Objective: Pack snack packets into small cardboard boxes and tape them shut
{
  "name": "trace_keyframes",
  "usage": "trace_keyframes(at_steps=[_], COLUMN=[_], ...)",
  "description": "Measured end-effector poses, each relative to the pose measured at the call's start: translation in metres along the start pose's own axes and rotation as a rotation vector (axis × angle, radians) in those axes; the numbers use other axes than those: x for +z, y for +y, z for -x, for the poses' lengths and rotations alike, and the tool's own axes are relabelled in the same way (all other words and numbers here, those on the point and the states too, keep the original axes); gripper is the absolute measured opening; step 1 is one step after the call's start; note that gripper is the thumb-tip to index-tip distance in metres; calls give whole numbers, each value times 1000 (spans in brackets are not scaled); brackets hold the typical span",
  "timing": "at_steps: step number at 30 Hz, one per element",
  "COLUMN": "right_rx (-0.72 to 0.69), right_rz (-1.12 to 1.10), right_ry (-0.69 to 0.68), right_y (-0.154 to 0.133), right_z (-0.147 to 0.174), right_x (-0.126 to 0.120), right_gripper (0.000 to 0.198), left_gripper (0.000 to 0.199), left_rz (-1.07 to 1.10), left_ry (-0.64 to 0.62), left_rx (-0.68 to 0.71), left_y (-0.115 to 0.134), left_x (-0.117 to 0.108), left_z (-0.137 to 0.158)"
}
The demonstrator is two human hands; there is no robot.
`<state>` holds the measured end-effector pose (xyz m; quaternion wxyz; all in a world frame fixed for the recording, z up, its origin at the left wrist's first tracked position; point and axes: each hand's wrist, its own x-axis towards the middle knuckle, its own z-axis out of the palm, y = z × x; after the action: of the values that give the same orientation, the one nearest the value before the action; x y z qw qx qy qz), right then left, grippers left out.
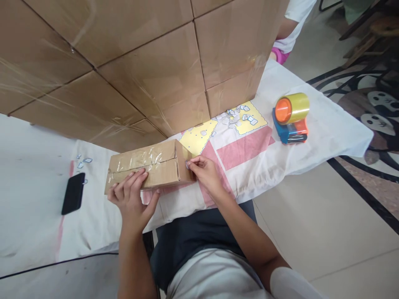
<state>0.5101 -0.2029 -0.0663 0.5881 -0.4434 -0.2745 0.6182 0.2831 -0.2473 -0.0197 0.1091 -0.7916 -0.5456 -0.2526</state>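
Note:
A small cardboard box (162, 155), sealed with clear tape along its top, lies on the cloth-covered table in front of me. My left hand (132, 195) rests on its near left part, fingers spread over the top and thumb apart along the near side. At the box's right end, my right hand (204, 170) has thumb and forefinger pinched together against the end face. A tiny whitish bit shows at those fingertips, too small to name.
Large taped cartons (149, 62) are stacked behind the box. To the right stands a tape dispenser (289, 128) with a yellow tape roll (296, 108). Small whitish scraps (230, 118) lie near the cartons. A black phone (73, 193) is at left. Another person's arm (285, 31) shows behind.

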Motion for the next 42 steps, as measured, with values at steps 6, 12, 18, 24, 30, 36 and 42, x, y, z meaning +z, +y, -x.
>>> trace_keyframes(at_steps=[6, 12, 18, 24, 30, 36, 42], right_rx=[-197, -211, -193, -309, -335, -315, -261], right_rz=[145, 133, 129, 182, 257, 256, 225], right_ry=[58, -7, 42, -8, -64, -62, 4], right_y=[11, 13, 13, 13, 19, 15, 26], right_z=[8, 14, 20, 24, 19, 24, 38], right_x=[3, -1, -11, -12, -7, -10, -10], right_gripper=[19, 19, 34, 33, 44, 45, 41], left_gripper=[67, 65, 62, 59, 65, 62, 61], left_rz=[-28, -43, -30, -30, -16, -10, -21], left_ry=[5, 37, 4, 44, 22, 23, 36], left_rx=[14, 23, -43, -21, -2, -22, -43], left_y=[5, 7, 7, 7, 4, 6, 9], left_x=[1, 4, 3, 6, 5, 4, 6], left_z=[-2, -3, -3, -2, -1, -3, -4])
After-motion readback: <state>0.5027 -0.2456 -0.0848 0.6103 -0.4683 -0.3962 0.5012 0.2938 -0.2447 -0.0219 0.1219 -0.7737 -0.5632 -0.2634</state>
